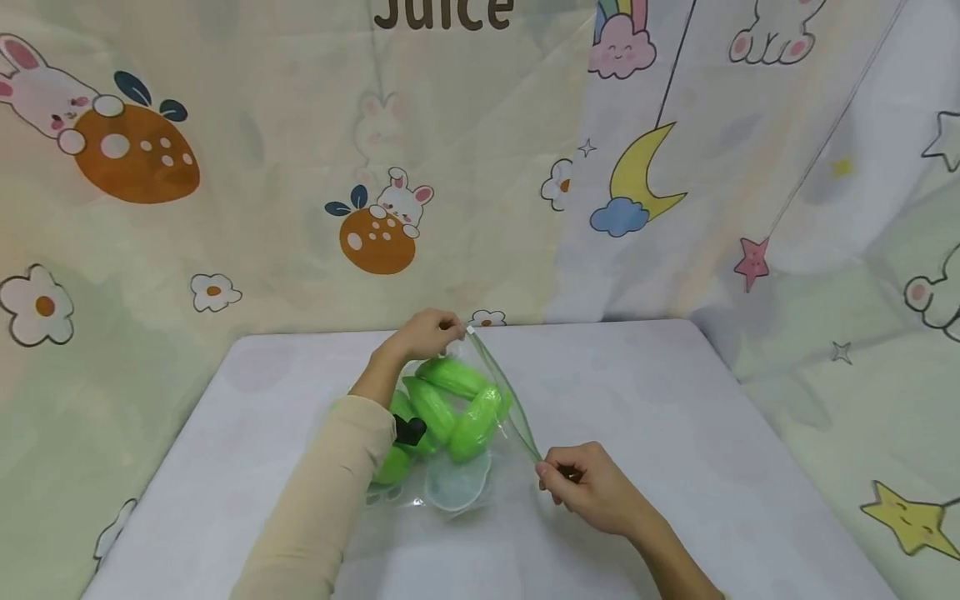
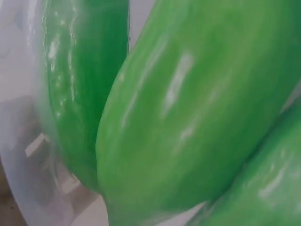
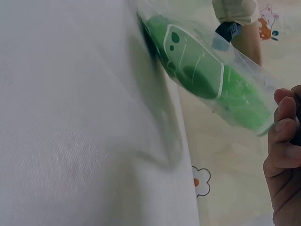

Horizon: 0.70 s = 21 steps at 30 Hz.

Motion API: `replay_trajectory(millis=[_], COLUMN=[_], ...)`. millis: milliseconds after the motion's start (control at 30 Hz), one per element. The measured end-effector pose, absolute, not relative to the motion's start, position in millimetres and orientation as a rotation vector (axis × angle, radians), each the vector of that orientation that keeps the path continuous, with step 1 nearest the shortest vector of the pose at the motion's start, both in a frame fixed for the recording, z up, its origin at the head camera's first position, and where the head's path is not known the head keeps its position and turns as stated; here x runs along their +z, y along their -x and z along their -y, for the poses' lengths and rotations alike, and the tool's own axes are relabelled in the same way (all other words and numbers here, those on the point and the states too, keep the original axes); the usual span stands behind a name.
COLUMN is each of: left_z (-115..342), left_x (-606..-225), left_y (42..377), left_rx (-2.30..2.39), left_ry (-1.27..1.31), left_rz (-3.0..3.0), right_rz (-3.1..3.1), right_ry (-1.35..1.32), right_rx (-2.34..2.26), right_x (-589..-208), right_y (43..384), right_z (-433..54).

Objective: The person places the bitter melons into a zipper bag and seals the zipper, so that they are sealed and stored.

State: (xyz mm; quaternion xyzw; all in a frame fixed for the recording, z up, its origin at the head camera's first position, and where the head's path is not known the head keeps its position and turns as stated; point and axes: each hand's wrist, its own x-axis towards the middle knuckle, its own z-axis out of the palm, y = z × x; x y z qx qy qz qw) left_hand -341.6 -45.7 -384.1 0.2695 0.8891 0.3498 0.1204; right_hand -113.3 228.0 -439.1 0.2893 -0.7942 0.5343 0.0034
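Observation:
A clear zip bag (image 1: 457,487) with a green zip strip (image 1: 517,408) is over the white table, holding several glossy green elongated pieces (image 1: 476,423). They fill most of the left wrist view, where the rounded green pieces (image 2: 188,117) lie side by side. My left hand (image 1: 426,335) pinches the far top corner, beside a small white slider (image 1: 470,331). At the near end of the zip strip, my right hand (image 1: 592,485) grips the bag's corner with curled fingers. White print shows on the bag (image 3: 195,66) in the right wrist view.
The white table (image 1: 637,400) extends around the bag on every side. Behind its far edge hangs a pale curtain (image 1: 480,125) printed with rabbits, flowers and stars. A black wrist device (image 1: 409,430) on the left forearm overlaps part of the bag in the head view.

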Motion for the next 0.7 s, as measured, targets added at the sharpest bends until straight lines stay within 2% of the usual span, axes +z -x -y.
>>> replay_trajectory(millis=[400, 700], left_z=[73.7, 68.5], left_x=[-382.6, -379.1], left_y=[336.0, 335.1], left_rx=[1.216, 1.301], left_ry=[-0.785, -0.848], left_rz=[-2.485, -2.508], right_rz=[2.552, 2.538], right_ry=[-0.792, -0.806], right_rx=[1.614, 1.563], right_x=[-443.8, -441.5], right_y=[113.7, 112.3], right_z=[-249.5, -257.6])
